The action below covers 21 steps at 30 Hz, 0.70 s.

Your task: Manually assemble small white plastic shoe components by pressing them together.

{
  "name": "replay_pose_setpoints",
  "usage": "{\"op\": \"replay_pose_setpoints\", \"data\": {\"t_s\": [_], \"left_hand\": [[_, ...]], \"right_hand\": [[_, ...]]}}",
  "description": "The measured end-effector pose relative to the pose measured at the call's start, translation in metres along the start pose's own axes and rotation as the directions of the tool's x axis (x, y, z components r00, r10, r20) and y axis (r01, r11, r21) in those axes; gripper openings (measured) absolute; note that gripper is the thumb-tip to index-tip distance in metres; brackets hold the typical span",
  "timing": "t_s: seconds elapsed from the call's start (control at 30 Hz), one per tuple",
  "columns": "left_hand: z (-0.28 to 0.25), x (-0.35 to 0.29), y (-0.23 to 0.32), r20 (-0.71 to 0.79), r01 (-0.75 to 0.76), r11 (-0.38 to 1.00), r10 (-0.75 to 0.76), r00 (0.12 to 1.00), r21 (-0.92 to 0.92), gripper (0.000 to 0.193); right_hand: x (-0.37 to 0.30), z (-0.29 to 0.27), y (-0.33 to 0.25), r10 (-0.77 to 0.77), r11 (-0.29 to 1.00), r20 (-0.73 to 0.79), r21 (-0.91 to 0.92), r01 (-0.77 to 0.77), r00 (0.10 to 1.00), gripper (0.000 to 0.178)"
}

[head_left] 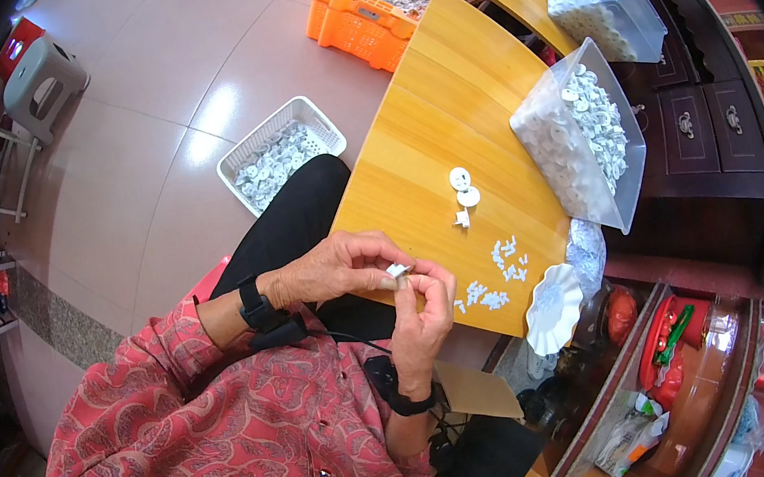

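Between the fingertips of both hands is a small white plastic part [397,271], held just off the near left edge of the wooden table [410,159]. My left hand [340,267] pinches it from the left, and my right hand [424,314] meets it from below right. Its finer shape is covered by the fingers. On the table beyond my hands lie several round white plastic pieces [467,196]. Closer to my right hand, many tiny white pegs [487,297] are scattered near a scalloped white dish [554,305].
A clear bin [547,166] full of white parts stands on the table's right side, a second clear bin [600,31] behind it. On the floor are a white basket [230,166] and an orange crate [347,28], both holding parts. A dark cabinet [698,128] borders the right.
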<state>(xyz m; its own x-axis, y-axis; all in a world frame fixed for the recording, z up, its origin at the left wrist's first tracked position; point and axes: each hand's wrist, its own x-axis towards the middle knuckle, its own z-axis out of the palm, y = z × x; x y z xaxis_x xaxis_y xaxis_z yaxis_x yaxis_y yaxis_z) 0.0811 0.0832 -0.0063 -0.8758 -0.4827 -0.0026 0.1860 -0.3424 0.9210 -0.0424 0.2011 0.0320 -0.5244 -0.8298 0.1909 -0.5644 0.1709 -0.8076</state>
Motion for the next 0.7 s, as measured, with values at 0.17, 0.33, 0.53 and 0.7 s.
{"op": "replay_pose_setpoints", "data": {"t_s": [0.17,0.33,0.53,0.7], "left_hand": [[0.000,-0.001,0.003,0.013,0.079,0.974,-0.078,0.997,-0.212,0.030],[0.000,-0.001,0.004,0.008,0.087,0.976,-0.087,0.996,-0.201,0.030],[0.000,-0.002,0.007,0.006,0.088,0.976,-0.089,0.996,-0.199,0.029],[-0.011,-0.001,0.020,-0.104,0.077,0.967,-0.105,0.989,-0.241,0.028]], "right_hand": [[0.000,-0.002,0.001,0.107,0.954,0.024,0.281,-0.109,0.994,0.009],[-0.001,0.000,-0.002,0.133,0.950,-0.017,0.288,-0.123,0.991,0.010],[-0.001,0.006,-0.002,0.117,0.967,-0.053,0.232,-0.102,0.992,0.011],[0.003,-0.004,0.001,0.095,0.984,-0.148,0.165,-0.070,0.984,0.010]]}}
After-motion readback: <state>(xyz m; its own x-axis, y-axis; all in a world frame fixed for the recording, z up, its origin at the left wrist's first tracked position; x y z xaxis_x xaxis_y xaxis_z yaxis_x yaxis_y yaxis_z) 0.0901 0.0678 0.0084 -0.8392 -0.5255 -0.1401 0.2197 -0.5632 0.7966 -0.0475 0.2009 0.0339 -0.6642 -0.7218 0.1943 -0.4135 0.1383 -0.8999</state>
